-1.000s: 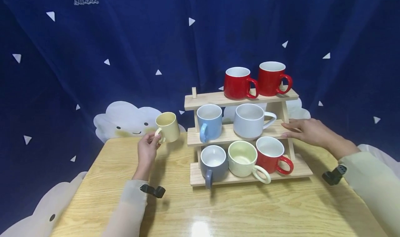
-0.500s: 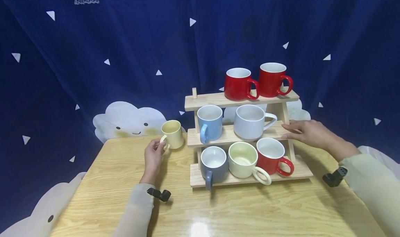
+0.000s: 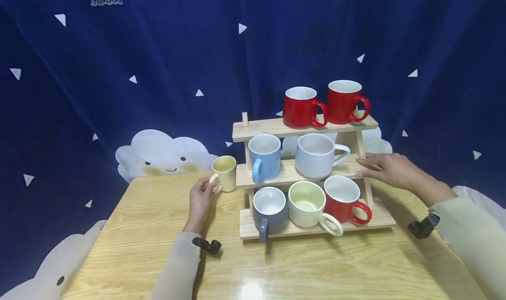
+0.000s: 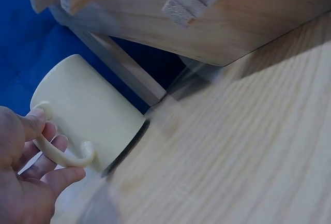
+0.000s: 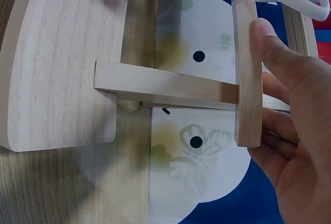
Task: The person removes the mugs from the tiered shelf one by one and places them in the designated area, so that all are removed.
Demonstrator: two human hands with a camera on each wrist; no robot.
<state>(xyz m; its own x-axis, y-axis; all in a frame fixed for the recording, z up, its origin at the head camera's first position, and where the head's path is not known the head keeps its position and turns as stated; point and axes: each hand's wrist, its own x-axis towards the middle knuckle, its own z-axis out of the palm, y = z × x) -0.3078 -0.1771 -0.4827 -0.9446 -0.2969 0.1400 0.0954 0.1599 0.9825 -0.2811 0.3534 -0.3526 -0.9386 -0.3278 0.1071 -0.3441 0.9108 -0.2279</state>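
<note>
My left hand [image 3: 200,199] pinches the handle of a pale yellow mug [image 3: 226,177] left of a three-tier wooden display rack [image 3: 261,128]. In the left wrist view the mug [image 4: 88,110] is upright with its base at the tabletop; whether it bears fully on the wood I cannot tell. My right hand [image 3: 391,170] grips the right end of the rack's middle shelf. The right wrist view shows the thumb on one face of that board [image 5: 248,79] and the fingers behind it. A light blue mug [image 3: 269,159] and a white mug [image 3: 314,157] stand on this shelf.
Two red mugs, one left [image 3: 300,109] and one right [image 3: 341,102], stand on the top shelf. The bottom shelf bears a grey-blue mug [image 3: 272,214], a cream mug [image 3: 306,205] and a red mug [image 3: 336,203]. A dark blue curtain [image 3: 178,49] hangs behind the wooden table [image 3: 138,229].
My left hand has carried the pale yellow mug right and down, close to the rack's left side; it now stands more upright. My right hand stays on the middle shelf.
</note>
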